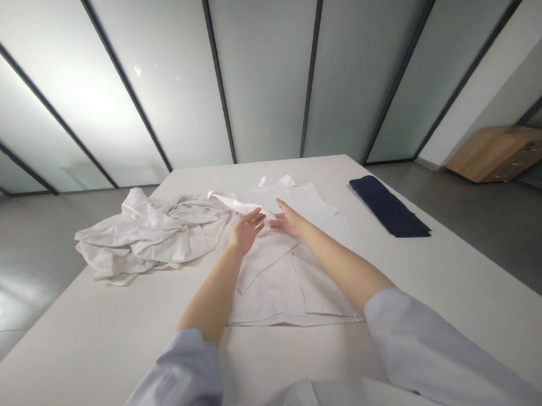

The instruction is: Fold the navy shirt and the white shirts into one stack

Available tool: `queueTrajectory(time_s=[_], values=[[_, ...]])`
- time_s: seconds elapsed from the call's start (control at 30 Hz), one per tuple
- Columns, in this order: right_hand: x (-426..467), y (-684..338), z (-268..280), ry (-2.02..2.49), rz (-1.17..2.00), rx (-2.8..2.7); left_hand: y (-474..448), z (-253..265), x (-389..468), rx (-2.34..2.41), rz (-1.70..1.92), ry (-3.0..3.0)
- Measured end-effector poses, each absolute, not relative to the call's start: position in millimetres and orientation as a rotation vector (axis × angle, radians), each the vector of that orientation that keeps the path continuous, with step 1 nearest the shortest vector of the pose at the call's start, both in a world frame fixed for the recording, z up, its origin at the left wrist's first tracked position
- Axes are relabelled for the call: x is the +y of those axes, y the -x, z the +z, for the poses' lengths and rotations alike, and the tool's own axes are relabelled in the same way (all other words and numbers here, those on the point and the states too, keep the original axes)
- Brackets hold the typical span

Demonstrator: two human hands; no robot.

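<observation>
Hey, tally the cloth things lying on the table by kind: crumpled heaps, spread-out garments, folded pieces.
Crumpled white heap: 1
Spread-out white garment: 1
Folded dark blue cloth: 1
Total: 3, counting the heap as one

Faces a wall of frosted panels [267, 74] parted by dark frames [218, 74]. Glows brightest toward the left, dims to grey-green at the right. Has a grey floor [16, 243] either side of the white table [159, 332], a wooden cabinet [506, 152] near the white wall [497, 79] at right.
</observation>
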State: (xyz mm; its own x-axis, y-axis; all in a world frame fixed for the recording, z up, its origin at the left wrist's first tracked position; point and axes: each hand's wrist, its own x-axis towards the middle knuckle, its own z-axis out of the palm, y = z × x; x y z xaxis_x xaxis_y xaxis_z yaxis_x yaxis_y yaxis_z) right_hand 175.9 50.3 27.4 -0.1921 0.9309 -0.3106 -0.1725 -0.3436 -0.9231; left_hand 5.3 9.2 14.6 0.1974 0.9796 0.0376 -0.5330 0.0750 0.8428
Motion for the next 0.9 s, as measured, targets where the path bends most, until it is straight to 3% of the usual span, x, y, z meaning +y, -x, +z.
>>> queueTrajectory(time_s=[0.07, 0.17, 0.47, 0.77, 0.9], values=[[51, -163, 27, 1.101, 1.736, -0.888, -7, 12, 7, 0.671, 1.219, -0.903], [56, -157, 26, 1.089, 1.599, -0.861, -8, 7, 6, 0.732, 1.200, -0.973], [58, -226, 42, 1.194, 0.793, -1.159, -10, -8, 13, 1.164, 1.318, -1.208], [15, -315, 49, 1.087, -0.269, -1.497, -5, -8, 13, 1.677, 1.440, -1.523], [-15, -319, 43, 0.905, -0.382, -1.774, -4, -8, 13, 1.759, 1.405, -1.451]])
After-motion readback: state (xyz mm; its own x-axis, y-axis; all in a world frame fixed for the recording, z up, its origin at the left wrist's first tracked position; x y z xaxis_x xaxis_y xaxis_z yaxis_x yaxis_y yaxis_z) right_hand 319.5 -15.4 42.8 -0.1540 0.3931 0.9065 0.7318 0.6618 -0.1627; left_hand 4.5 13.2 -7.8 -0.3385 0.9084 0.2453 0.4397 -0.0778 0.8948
